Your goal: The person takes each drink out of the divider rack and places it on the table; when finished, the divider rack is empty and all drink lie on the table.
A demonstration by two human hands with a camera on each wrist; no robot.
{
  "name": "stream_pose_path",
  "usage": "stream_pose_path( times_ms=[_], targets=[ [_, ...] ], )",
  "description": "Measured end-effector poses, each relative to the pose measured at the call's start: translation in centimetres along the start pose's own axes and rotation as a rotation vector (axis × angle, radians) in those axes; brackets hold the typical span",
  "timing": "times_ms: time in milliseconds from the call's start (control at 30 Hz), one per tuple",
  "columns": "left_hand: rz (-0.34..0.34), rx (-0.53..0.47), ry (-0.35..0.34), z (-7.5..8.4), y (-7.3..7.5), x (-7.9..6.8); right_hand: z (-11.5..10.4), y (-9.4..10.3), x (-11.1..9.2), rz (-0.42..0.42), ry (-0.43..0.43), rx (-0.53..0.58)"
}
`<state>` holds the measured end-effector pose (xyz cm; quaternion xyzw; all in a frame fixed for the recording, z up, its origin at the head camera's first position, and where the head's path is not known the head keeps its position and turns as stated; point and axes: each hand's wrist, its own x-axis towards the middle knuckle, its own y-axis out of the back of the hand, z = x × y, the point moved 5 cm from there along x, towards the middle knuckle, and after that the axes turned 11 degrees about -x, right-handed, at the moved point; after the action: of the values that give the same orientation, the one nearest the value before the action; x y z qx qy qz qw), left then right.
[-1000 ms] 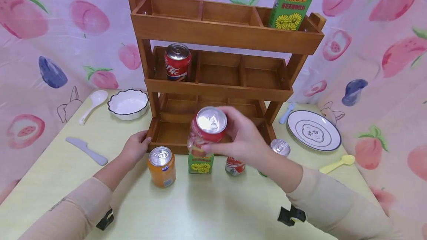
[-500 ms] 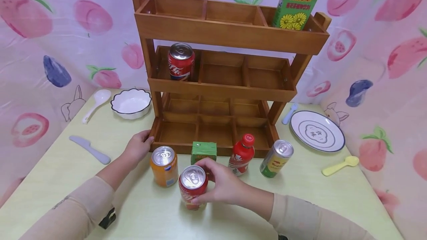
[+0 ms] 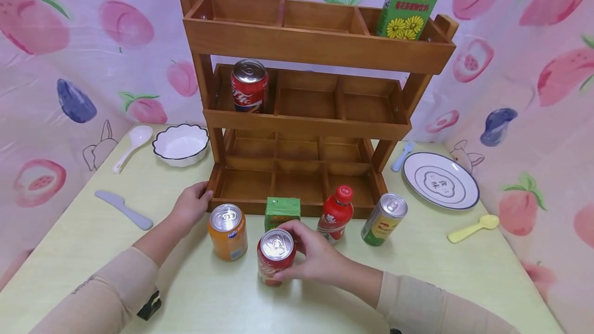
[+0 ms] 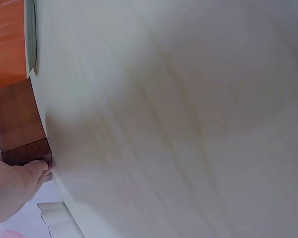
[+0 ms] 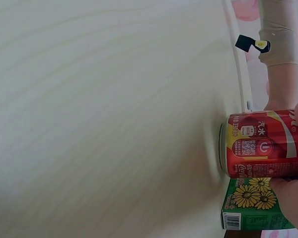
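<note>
My right hand (image 3: 317, 256) grips a red cola can (image 3: 277, 267) upright, low over the table in front of a green drink carton (image 3: 283, 207). In the right wrist view the thumb and fingers clasp the upper part of the can (image 5: 260, 144), its base right at the table. My left hand (image 3: 189, 206) holds the lower left corner of the three-tier wooden rack (image 3: 320, 55); the left wrist view shows fingers around that corner (image 4: 27, 148). An orange Fanta can (image 3: 228, 233) stands between the hands. A red bottle (image 3: 336, 215) and a Red Bull can (image 3: 385, 219) stand right.
Another cola can (image 3: 249, 89) sits in the middle tier's left compartment, and a green carton (image 3: 410, 9) in the top right one. A white bowl (image 3: 181, 146), spoon (image 3: 136, 143) and knife (image 3: 122, 209) lie left; a plate (image 3: 441, 182), fork (image 3: 402, 156) and yellow spoon (image 3: 473, 228) right.
My right hand has brought the cola can down from before the lowest tier to the table, then slightly right. My left hand has stayed on the rack's corner.
</note>
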<state>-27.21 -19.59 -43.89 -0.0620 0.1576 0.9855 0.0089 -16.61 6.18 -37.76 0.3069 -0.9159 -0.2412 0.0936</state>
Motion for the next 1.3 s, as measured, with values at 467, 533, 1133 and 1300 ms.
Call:
stream_pose_path(
  times_ms=[467, 533, 1133, 1300],
  targets=[
    [-0.002, -0.024, 0.015, -0.1, -0.1, 0.1, -9.1, 6.3, 0.9, 0.201, 0.215, -0.414],
    [0.001, -0.026, 0.031, -0.3, 0.1, 0.0, -11.6, 8.6, 2.4, 0.258, 0.250, -0.374],
    [-0.009, -0.034, 0.047, -0.5, 0.2, -0.3, -12.0, 12.0, 18.3, 0.413, -0.042, -0.531],
    [-0.011, -0.033, 0.029, -0.1, 0.0, 0.0, -11.6, 12.4, 19.0, 0.426, -0.078, -0.503]
  ],
)
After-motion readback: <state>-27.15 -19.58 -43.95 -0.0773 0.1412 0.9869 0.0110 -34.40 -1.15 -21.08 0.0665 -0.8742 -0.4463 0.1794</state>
